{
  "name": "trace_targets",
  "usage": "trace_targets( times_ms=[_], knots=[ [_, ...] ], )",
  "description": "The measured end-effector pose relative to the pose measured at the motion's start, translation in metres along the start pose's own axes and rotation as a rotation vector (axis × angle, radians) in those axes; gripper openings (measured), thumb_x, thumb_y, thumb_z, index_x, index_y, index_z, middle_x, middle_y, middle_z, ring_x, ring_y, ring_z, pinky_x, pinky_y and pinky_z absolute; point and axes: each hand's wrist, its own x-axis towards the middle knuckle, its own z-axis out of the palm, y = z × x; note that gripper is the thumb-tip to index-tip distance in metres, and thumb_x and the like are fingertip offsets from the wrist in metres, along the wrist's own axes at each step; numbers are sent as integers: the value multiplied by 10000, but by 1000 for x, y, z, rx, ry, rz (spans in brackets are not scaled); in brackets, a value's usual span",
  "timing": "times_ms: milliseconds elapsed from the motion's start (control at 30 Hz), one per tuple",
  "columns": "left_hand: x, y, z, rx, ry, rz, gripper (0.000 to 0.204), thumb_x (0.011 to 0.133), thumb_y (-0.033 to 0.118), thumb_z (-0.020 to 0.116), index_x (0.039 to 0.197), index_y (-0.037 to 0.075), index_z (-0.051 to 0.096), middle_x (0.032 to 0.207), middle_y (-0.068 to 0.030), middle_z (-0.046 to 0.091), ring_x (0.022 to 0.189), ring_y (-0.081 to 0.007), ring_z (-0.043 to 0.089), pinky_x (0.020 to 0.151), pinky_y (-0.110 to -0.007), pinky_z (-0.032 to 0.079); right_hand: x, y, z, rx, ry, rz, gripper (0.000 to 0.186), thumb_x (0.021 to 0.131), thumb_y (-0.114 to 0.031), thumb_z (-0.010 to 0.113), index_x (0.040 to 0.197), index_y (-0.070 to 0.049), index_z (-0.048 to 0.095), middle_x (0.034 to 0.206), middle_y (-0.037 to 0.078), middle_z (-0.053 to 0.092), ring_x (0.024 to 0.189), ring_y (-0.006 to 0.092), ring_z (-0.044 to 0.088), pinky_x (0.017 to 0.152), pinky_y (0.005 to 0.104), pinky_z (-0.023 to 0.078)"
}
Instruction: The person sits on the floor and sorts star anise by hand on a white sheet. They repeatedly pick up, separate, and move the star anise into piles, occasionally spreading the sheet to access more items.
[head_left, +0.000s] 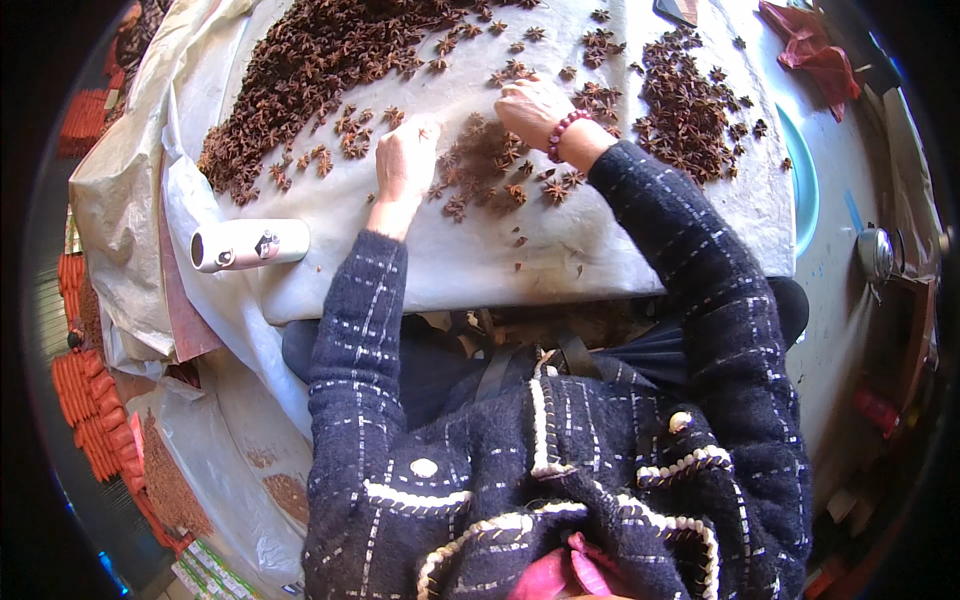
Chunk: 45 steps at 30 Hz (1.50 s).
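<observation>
Brown star anise pods lie spread on a white sheet that covers a table. A large heap fills the far left, and a smaller pile sits at the far right. My left hand rests palm down on the sheet, fingers bent, beside a patch of small broken bits. My right hand, with a red bead bracelet on the wrist, reaches over scattered pods just beyond that patch, fingers curled onto them. Whether either hand pinches a pod is hidden.
A white cylindrical bottle lies on its side at the sheet's left front. Plastic sacks hang at the left, with orange packets below. A red cloth and a blue plate rim are at the right.
</observation>
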Motion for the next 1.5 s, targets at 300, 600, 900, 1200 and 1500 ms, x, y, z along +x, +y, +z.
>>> trace_targets(
  times_ms=[300,600,900,1200,1500],
  knots=[
    [-22,21,27,418,-148,174,171,851,245,634,845,83,688,815,-119,674,818,-308,653,731,-416,518,-109,-3,-62,917,-284,-276,127,851,-158,677,863,-38,716,761,90,707,705,173,685,663,314,535],
    [-28,34,19,198,-82,174,117,824,152,605,798,60,672,773,-165,661,720,-350,650,669,-426,512,-97,-47,-41,593,228,87,161,840,-110,600,963,-42,679,956,158,647,881,294,655,776,375,531],
    [-62,53,-5,21,-271,161,141,806,165,598,811,48,676,799,-171,664,759,-357,651,686,-420,521,-80,-39,-23,1045,191,268,190,905,-110,567,1037,-17,667,921,180,691,832,286,681,758,370,541],
    [-116,50,-7,165,-92,171,324,818,103,646,1117,-8,592,1143,-208,576,1044,-362,545,885,-425,483,-41,-53,-8,204,167,20,314,852,-127,622,1165,-132,647,1318,107,534,1187,303,482,973,442,421],
    [-87,20,12,281,-104,171,432,849,82,557,1273,3,527,1400,-200,442,1282,-387,409,1083,-461,338,-107,-37,-17,165,280,127,391,858,-235,660,1241,-182,604,1378,140,485,1262,386,406,1059,506,318]
  ],
)
